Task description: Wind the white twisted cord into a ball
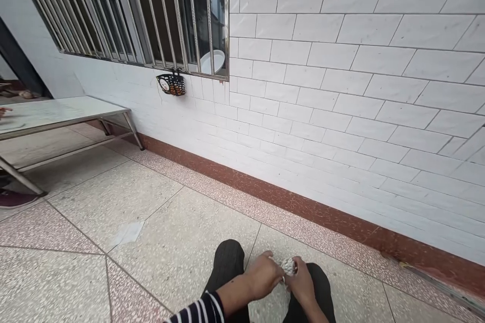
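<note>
A small pale bundle, with a knotted or braided look like wound cord, sits between my hands above my knees. My right hand is closed around its right side, thumb and fingers pressed to it. At its left edge, my left hand is closed with curled fingers, seen from the back. What those left fingers pinch is hidden; a bit of pale strand shows just under them. A dark sleeve with white stripes covers my left forearm.
Dark trouser knees flank the hands. A white tiled wall rises ahead, with a barred window and a black hanging basket. To the left stands a metal-legged table. White paper lies on the speckled floor.
</note>
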{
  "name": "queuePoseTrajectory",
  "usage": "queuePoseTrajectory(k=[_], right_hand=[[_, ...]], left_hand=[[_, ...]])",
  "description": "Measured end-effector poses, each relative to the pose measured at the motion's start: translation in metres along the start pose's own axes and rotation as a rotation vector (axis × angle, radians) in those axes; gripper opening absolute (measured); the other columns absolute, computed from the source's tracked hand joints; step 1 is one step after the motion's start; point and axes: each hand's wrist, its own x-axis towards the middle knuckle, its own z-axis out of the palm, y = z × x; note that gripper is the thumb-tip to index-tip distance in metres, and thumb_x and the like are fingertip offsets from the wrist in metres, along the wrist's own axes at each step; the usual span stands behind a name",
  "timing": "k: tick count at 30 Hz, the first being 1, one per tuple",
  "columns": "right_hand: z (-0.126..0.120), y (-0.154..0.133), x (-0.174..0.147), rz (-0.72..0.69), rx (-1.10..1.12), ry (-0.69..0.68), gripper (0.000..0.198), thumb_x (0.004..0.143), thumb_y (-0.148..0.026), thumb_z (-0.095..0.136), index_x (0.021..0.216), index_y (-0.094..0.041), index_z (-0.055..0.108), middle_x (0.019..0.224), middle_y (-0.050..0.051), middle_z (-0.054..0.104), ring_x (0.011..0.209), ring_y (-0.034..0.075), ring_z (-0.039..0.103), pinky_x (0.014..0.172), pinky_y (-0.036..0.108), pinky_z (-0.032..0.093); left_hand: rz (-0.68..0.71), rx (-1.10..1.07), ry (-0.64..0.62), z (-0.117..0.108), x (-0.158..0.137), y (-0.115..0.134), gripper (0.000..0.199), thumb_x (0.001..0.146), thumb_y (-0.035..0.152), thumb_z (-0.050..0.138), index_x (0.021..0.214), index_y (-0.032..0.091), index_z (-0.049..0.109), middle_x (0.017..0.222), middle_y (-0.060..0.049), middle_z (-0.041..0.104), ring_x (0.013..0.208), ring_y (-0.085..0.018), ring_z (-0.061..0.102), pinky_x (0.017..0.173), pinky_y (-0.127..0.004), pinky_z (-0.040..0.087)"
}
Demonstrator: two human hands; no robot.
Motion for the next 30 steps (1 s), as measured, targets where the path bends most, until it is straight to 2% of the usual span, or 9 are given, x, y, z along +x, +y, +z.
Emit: queuePoseTrajectory(k=[3, 6, 10, 13, 15, 18, 22, 26, 30], right_hand=[[0.011, 0.012, -0.021, 0.236, 0.240, -0.209, 0.027, 0.050, -0.027, 0.065, 0.077, -0.021, 0.059, 0.073, 0.001, 0.062, 0.063, 0.017, 0.059, 0.051, 0.026, 0.046], [0.011, 0.011, -0.039, 0.456, 0.457, -0.335, 0.035, 0.049, -0.025, 0.068, 0.083, -0.019, 0.062, 0.073, 0.001, 0.066, 0.062, 0.014, 0.060, 0.056, 0.025, 0.048], [0.006, 0.003, -0.053, 0.476, 0.540, -0.441, 0.036, 0.049, -0.021, 0.072, 0.084, -0.018, 0.064, 0.074, 0.002, 0.070, 0.057, 0.012, 0.058, 0.050, 0.022, 0.046], [0.005, 0.002, -0.062, 0.498, 0.658, -0.404, 0.039, 0.050, -0.023, 0.078, 0.087, -0.018, 0.066, 0.072, 0.000, 0.069, 0.059, 0.012, 0.059, 0.050, 0.020, 0.046], [0.001, -0.001, -0.069, 0.510, 0.734, -0.376, 0.042, 0.049, -0.025, 0.083, 0.088, -0.018, 0.068, 0.073, 0.000, 0.069, 0.060, 0.012, 0.060, 0.052, 0.021, 0.048], [-0.012, -0.017, -0.079, 0.466, 0.795, -0.364, 0.044, 0.049, -0.024, 0.085, 0.090, -0.017, 0.069, 0.078, 0.000, 0.070, 0.059, 0.011, 0.059, 0.051, 0.021, 0.048], [-0.042, -0.057, -0.083, 0.301, 0.778, -0.231, 0.051, 0.052, -0.022, 0.084, 0.100, -0.019, 0.068, 0.082, 0.002, 0.070, 0.064, 0.013, 0.060, 0.052, 0.022, 0.050], [-0.061, -0.083, -0.068, 0.174, 0.757, -0.114, 0.047, 0.059, -0.025, 0.080, 0.104, -0.019, 0.066, 0.081, 0.002, 0.069, 0.071, 0.017, 0.063, 0.060, 0.027, 0.053], [-0.059, -0.078, -0.046, 0.085, 0.570, 0.059, 0.042, 0.058, -0.030, 0.077, 0.096, -0.020, 0.063, 0.071, -0.002, 0.065, 0.058, 0.015, 0.057, 0.057, 0.029, 0.052]], left_hand=[[0.144, 0.143, 0.014, -0.008, 0.002, -0.006, 0.016, 0.090, 0.020, 0.057, 0.075, 0.018, 0.062, 0.067, 0.000, 0.068, 0.065, -0.015, 0.063, 0.108, -0.038, 0.034], [0.198, 0.190, 0.066, -0.011, 0.000, -0.010, 0.015, 0.090, 0.021, 0.057, 0.076, 0.019, 0.062, 0.065, 0.002, 0.066, 0.065, -0.014, 0.061, 0.110, -0.037, 0.032], [0.230, 0.182, 0.075, -0.010, 0.002, -0.012, 0.017, 0.091, 0.019, 0.055, 0.076, 0.020, 0.063, 0.067, 0.002, 0.065, 0.068, -0.013, 0.060, 0.113, -0.037, 0.028], [0.204, 0.148, 0.068, -0.008, 0.008, -0.014, 0.018, 0.092, 0.018, 0.054, 0.076, 0.019, 0.064, 0.067, 0.001, 0.066, 0.067, -0.013, 0.060, 0.111, -0.036, 0.029], [0.128, 0.078, 0.061, -0.007, 0.012, -0.019, 0.020, 0.092, 0.016, 0.052, 0.076, 0.019, 0.064, 0.069, 0.001, 0.067, 0.068, -0.013, 0.060, 0.109, -0.036, 0.031], [-0.055, -0.163, 0.029, -0.007, 0.016, -0.024, 0.022, 0.091, 0.016, 0.053, 0.073, 0.018, 0.065, 0.072, 0.001, 0.069, 0.073, -0.014, 0.061, 0.102, -0.033, 0.037], [-0.295, -0.615, -0.018, 0.000, 0.012, -0.014, 0.025, 0.089, 0.026, 0.056, 0.069, 0.016, 0.067, 0.069, 0.000, 0.068, 0.073, -0.015, 0.061, 0.077, -0.025, 0.044], [-0.338, -1.070, 0.009, 0.015, 0.006, 0.019, 0.035, 0.083, 0.045, 0.062, 0.067, 0.014, 0.068, 0.068, -0.002, 0.067, 0.070, -0.016, 0.062, 0.072, -0.026, 0.046], [-0.351, -1.437, -0.105, 0.021, 0.004, 0.047, 0.049, 0.071, 0.064, 0.067, 0.067, 0.015, 0.063, 0.062, -0.002, 0.064, 0.059, -0.017, 0.061, 0.069, -0.032, 0.050]])
